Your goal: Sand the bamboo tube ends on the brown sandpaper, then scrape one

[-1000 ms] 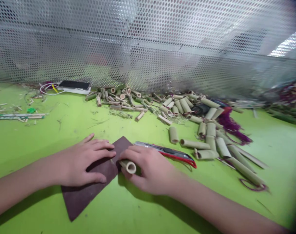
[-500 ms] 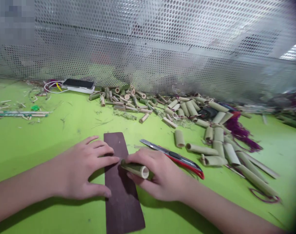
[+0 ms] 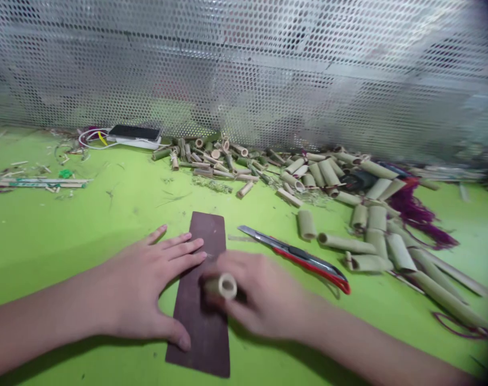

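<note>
Right now the bamboo tube (image 3: 216, 287) is in the right hand (image 3: 262, 289), over the dark sheet (image 3: 205, 332), open end towards the camera. Right hand is closed round it. Left hand (image 3: 147, 287) is spread wide and grips nothing, fingertips and thumb resting on the sheet. Change: sheet lay diagonally a second ago, now runs nearly straight away from the body; tube hasn't left the right hand. My read: that turn gives the tube a squarer strip of sheet between the hands. Utility knife (image 3: 294, 254) lies on the worktop (image 3: 107, 214) just past the right hand, blade now clear of the fingers. Further out: loose bamboo pieces (image 3: 329, 172) in a long heap, purple fibres (image 3: 420, 214) to the right, phone (image 3: 134, 132) at far left, perforated screen (image 3: 187, 64) behind. Hard to see: right hand and tube are blurred, tube's far end is covered, so can't tell if it touches the sheet. Dark object (image 3: 357, 180) in the heap is half buried, can't identify it
</note>
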Motion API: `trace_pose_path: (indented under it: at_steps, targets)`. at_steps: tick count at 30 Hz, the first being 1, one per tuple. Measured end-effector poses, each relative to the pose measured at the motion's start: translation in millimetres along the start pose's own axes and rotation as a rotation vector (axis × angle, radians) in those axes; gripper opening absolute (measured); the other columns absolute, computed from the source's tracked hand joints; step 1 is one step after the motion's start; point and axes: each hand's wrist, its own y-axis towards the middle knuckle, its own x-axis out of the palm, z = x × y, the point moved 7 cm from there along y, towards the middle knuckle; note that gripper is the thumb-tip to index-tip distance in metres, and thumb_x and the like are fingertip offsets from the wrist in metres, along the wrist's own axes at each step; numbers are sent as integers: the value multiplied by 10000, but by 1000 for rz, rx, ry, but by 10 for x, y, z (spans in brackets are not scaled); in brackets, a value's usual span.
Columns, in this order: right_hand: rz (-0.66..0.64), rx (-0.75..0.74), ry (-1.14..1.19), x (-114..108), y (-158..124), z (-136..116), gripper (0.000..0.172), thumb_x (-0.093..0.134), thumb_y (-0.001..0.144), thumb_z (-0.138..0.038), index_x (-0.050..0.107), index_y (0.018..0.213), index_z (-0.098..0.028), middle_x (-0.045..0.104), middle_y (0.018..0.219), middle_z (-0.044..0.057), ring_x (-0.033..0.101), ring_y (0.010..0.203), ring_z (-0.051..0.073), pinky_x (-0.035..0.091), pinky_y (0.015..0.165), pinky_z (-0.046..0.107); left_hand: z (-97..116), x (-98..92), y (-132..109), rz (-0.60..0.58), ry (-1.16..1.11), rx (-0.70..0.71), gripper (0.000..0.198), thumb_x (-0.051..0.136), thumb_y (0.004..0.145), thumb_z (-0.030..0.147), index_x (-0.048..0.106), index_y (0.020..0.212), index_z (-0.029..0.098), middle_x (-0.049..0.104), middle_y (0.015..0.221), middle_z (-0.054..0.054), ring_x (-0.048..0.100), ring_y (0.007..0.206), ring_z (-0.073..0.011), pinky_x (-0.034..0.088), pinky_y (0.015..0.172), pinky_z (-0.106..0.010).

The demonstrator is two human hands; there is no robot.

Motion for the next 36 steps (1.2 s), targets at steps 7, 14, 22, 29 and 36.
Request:
trace_pose_path:
  at_steps: [7, 14, 22, 29, 36]
  targets:
    - [20, -75, -64, 11, -12, -67, 103, 552, 892, -162, 644, 939, -169, 661, 833, 43, 572, 744, 159, 467, 712, 283, -50, -18, 13, -47, 23, 10, 1141, 720, 651, 785, 241, 1579, 324, 189, 1643, -52, 154, 1516, -382, 64, 1230, -640]
    - [108, -18, -59, -22, -7, -31, 75, 559, 926, -197, 630, 920, -173, 679, 848, 51, 590, 775, 164, 496, 770, 302, -52, -33, -11, -55, 18, 5, 1173, 784, 601, 740, 250, 1572, 358, 215, 1643, -52, 148, 1509, -408, 100, 1213, -668]
    - [57, -43, -34, 50, 15, -36, 57, 577, 920, -219, 616, 934, -179, 687, 910, 54, 598, 793, 162, 504, 735, 290, -82, 10, -8, -113, 33, -13, 1315, 791, 527, 781, 165, 1592, 329, 123, 1656, -77, 87, 1510, -428, 97, 1201, -686]
    - [35, -83, -78, 50, 46, -101, 73, 592, 920, -234, 639, 948, -184, 680, 880, 50, 596, 791, 172, 508, 759, 311, -64, -15, -15, -59, 41, 17, 1294, 799, 518, 774, 211, 1585, 340, 190, 1649, -78, 146, 1506, -423, 76, 1213, -669]
    - [8, -149, -13, 98, 51, -142, 74, 572, 937, -223, 636, 944, -187, 685, 919, 50, 595, 822, 164, 509, 772, 298, -79, -5, -10, -39, 42, 12, 1295, 796, 505, 782, 235, 1582, 336, 211, 1644, -74, 153, 1506, -427, 78, 1216, -662]
